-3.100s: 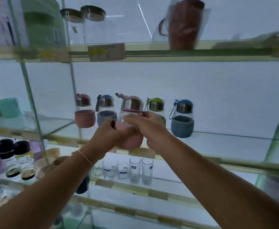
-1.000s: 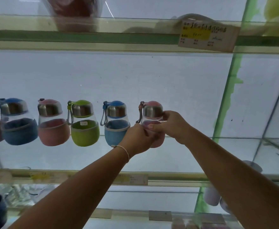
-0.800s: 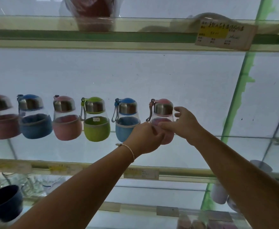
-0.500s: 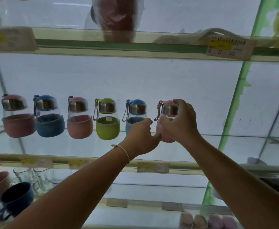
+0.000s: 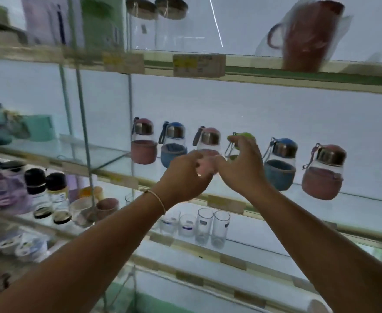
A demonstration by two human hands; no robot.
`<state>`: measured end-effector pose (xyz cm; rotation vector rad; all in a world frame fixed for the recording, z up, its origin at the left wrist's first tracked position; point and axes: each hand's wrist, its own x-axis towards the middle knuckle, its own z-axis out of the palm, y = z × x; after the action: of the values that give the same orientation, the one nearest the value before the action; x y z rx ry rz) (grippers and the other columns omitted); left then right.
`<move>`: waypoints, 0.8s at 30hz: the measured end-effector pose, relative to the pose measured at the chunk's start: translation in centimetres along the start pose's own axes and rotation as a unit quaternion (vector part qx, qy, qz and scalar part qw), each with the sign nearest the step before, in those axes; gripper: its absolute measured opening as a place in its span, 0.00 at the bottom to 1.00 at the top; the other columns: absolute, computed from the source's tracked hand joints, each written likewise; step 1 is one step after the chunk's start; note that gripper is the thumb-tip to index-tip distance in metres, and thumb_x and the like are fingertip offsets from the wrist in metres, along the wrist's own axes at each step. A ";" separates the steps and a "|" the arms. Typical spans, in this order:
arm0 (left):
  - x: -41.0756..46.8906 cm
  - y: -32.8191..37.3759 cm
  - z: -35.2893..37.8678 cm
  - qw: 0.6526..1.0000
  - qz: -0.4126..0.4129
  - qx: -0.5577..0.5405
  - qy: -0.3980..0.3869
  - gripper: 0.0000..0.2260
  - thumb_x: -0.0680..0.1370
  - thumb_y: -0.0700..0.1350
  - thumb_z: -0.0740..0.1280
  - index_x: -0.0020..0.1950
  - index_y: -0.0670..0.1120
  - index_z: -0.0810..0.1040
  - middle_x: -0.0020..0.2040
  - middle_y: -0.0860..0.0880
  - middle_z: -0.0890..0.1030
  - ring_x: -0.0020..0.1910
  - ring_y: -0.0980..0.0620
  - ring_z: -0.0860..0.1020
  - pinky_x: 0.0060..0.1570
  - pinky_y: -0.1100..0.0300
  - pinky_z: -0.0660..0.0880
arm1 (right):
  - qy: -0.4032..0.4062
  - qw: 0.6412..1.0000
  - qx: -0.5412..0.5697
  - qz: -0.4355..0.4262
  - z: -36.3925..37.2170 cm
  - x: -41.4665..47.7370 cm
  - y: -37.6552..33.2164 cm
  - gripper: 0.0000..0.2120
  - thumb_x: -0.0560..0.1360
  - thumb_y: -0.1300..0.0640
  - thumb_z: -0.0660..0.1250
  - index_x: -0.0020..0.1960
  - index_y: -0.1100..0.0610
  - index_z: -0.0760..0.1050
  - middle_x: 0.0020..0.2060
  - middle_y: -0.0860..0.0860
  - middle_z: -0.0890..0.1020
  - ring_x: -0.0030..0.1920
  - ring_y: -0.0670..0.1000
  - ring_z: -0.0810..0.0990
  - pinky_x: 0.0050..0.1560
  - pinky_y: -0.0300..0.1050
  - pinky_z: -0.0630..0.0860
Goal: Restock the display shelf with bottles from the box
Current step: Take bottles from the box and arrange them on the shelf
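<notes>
Several small glass bottles with steel caps and coloured sleeves stand in a row on the glass display shelf (image 5: 108, 159): pink (image 5: 143, 143), blue (image 5: 174, 143), pink (image 5: 209, 136), green (image 5: 245, 134), blue (image 5: 280, 168) and, standing free at the right end, pink (image 5: 322, 177). My left hand (image 5: 183, 177) hovers loosely curled in front of the middle pink bottle's sleeve. My right hand (image 5: 242, 166) has its fingers spread in front of the green bottle, mostly hiding it. Neither hand holds a bottle. The box is out of view.
Clear drinking glasses (image 5: 204, 224) stand on the shelf below, with black-capped bottles (image 5: 36, 188) and mugs (image 5: 106, 206) to their left. Above are a wrapped red jug (image 5: 307, 35), glass jars (image 5: 156, 21) and a price tag (image 5: 199, 64).
Both hands have let go of the right-end pink bottle, which stays on the shelf. The hands and my view have swung left to the middle of the row.
</notes>
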<state>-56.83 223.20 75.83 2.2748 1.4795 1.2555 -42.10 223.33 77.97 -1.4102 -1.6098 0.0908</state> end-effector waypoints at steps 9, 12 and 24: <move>-8.8 -11.7 -13.6 0.980 -0.181 0.058 0.055 0.21 0.77 0.51 0.69 0.68 0.45 0.73 0.58 0.46 0.80 0.55 0.49 0.78 0.56 0.59 0.73 | -0.122 0.989 0.060 -0.056 12.2 -4.5 -11.7 0.22 0.74 0.53 0.70 0.66 0.54 0.71 0.58 0.50 0.71 0.64 0.54 0.70 0.65 0.49 0.69; -12.8 -15.4 -18.0 0.963 -0.247 0.082 0.068 0.19 0.77 0.51 0.69 0.66 0.45 0.74 0.56 0.45 0.81 0.56 0.47 0.78 0.55 0.59 0.73 | -0.179 0.977 0.090 -0.073 16.2 -6.8 -15.5 0.25 0.74 0.52 0.70 0.69 0.52 0.69 0.67 0.51 0.71 0.68 0.54 0.69 0.66 0.50 0.70; -27.9 -23.2 -28.9 0.886 -0.427 0.129 0.123 0.09 0.79 0.48 0.65 0.52 0.42 0.76 0.47 0.42 0.80 0.46 0.42 0.79 0.42 0.51 0.75 | -0.336 0.921 0.135 -0.143 28.2 -15.4 -26.0 0.24 0.75 0.51 0.69 0.69 0.53 0.71 0.67 0.53 0.73 0.67 0.55 0.71 0.66 0.53 0.71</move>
<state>-97.75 203.52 66.37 1.2496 2.4572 1.0976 -81.94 216.67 69.39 -0.9560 -2.2428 0.6582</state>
